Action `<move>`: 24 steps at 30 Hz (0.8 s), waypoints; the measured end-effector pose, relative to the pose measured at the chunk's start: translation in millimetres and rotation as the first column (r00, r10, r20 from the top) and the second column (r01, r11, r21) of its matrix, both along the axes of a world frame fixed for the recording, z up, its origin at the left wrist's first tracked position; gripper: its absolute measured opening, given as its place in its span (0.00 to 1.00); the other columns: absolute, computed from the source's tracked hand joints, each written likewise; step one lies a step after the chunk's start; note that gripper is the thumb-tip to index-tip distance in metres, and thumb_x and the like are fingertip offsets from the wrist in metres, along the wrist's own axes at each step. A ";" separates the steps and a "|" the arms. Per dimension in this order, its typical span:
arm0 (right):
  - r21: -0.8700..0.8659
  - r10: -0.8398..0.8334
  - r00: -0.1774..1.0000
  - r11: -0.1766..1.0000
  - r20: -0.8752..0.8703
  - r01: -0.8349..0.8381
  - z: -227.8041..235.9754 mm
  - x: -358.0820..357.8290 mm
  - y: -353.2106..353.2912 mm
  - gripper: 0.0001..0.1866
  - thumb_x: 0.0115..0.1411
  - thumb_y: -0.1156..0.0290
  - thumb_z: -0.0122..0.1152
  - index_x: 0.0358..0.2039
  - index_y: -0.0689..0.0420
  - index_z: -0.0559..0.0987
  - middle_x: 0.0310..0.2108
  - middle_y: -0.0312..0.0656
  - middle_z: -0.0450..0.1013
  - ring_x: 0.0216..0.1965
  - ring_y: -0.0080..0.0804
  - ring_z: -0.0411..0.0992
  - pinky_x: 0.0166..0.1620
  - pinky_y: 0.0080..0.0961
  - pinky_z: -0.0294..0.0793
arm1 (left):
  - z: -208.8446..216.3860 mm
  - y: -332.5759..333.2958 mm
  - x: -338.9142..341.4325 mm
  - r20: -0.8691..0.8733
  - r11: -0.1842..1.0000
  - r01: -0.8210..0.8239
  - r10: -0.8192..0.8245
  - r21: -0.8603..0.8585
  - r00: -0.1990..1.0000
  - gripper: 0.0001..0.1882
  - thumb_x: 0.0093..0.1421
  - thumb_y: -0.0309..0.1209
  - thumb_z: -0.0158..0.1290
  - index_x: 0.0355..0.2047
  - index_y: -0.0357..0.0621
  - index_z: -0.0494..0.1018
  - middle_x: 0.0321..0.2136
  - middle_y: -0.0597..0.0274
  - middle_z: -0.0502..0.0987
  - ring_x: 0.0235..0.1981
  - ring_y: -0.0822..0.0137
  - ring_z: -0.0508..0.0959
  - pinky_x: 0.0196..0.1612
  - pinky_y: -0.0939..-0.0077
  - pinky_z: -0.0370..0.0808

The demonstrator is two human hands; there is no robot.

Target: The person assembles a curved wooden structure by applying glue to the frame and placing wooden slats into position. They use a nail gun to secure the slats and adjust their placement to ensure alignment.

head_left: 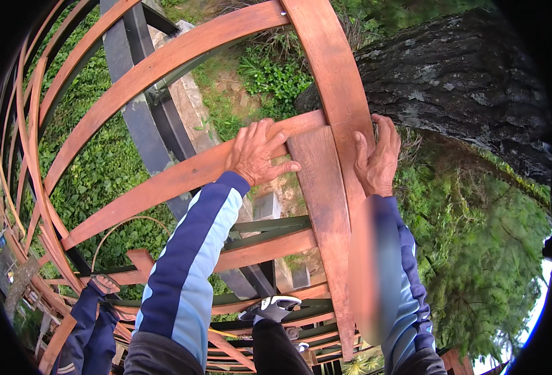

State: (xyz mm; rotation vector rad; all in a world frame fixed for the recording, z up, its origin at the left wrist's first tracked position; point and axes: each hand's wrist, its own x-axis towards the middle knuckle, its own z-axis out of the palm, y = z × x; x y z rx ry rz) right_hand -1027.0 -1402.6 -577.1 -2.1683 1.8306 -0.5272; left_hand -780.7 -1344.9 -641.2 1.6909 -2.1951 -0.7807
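Left hand is resting spread on a narrow, reddish-brown wooden beam; right hand is curving at the edge of a broad, reddish-brown wooden plank, grip indeterminable

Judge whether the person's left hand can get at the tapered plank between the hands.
Probably yes: the left hand lies on a slat, its thumb close by the tapered plank's edge, and nothing visible blocks the way.
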 end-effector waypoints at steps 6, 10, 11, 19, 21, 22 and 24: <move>0.387 -0.125 0.987 0.909 -0.097 0.153 2.3 -16.0 87.4 0.59 0.43 0.45 0.72 0.66 0.61 0.50 0.64 0.58 0.51 0.65 0.59 0.50 0.62 0.56 0.52 | -3.3 1.4 0.5 0.015 1.000 -0.002 0.002 -0.014 1.000 0.46 0.46 0.72 0.52 0.51 0.46 0.71 0.54 0.41 0.65 0.54 0.45 0.65 0.57 0.49 0.60; 0.430 -0.238 0.957 0.856 -0.168 0.288 0.1 -11.7 94.1 0.64 0.38 0.48 0.77 0.67 0.62 0.48 0.65 0.58 0.50 0.66 0.58 0.49 0.63 0.55 0.51 | -5.9 2.2 0.6 0.047 1.000 0.006 -0.006 -0.010 0.999 0.52 0.44 0.73 0.53 0.58 0.44 0.65 0.54 0.42 0.65 0.56 0.45 0.65 0.58 0.48 0.59; 0.434 -0.275 0.946 0.841 -0.170 0.323 -1.0 -10.5 93.5 0.66 0.36 0.49 0.78 0.67 0.63 0.47 0.65 0.59 0.50 0.66 0.57 0.49 0.63 0.54 0.51 | -6.1 1.9 0.4 0.014 1.000 -0.023 0.022 0.021 1.000 0.54 0.43 0.74 0.53 0.59 0.43 0.62 0.55 0.42 0.64 0.56 0.45 0.65 0.59 0.48 0.59; 0.514 -0.369 0.883 0.719 -0.289 0.468 -3.4 -10.9 86.7 0.72 0.30 0.47 0.81 0.67 0.64 0.46 0.66 0.58 0.49 0.67 0.52 0.48 0.65 0.53 0.51 | 3.0 -1.6 -1.9 -0.015 0.981 -0.109 0.113 0.160 0.994 0.64 0.39 0.76 0.54 0.63 0.37 0.53 0.59 0.41 0.62 0.61 0.46 0.62 0.64 0.50 0.55; 0.538 -0.366 0.884 0.702 -0.291 0.467 -2.4 -10.7 83.3 0.72 0.30 0.47 0.81 0.67 0.64 0.45 0.67 0.57 0.48 0.68 0.51 0.48 0.65 0.52 0.51 | 5.5 -3.5 -2.4 -0.035 0.983 -0.110 0.117 0.146 0.993 0.65 0.39 0.76 0.54 0.64 0.37 0.53 0.58 0.41 0.63 0.61 0.46 0.62 0.64 0.51 0.56; 0.554 -0.358 0.882 0.687 -0.306 0.471 -1.9 -9.5 82.7 0.72 0.30 0.47 0.81 0.67 0.64 0.45 0.67 0.56 0.48 0.68 0.51 0.47 0.65 0.52 0.51 | 7.1 -3.4 -1.6 -0.039 0.983 -0.113 0.120 0.146 0.992 0.65 0.39 0.76 0.54 0.64 0.36 0.52 0.58 0.41 0.63 0.61 0.45 0.62 0.64 0.52 0.56; 0.559 -0.346 0.874 0.673 -0.342 0.485 -1.2 -8.9 80.7 0.72 0.31 0.47 0.81 0.67 0.64 0.44 0.67 0.55 0.48 0.68 0.51 0.47 0.65 0.52 0.51 | 8.9 -3.4 -1.8 -0.031 0.984 -0.117 0.123 0.137 0.992 0.65 0.39 0.77 0.54 0.63 0.36 0.53 0.57 0.40 0.64 0.60 0.45 0.63 0.63 0.53 0.57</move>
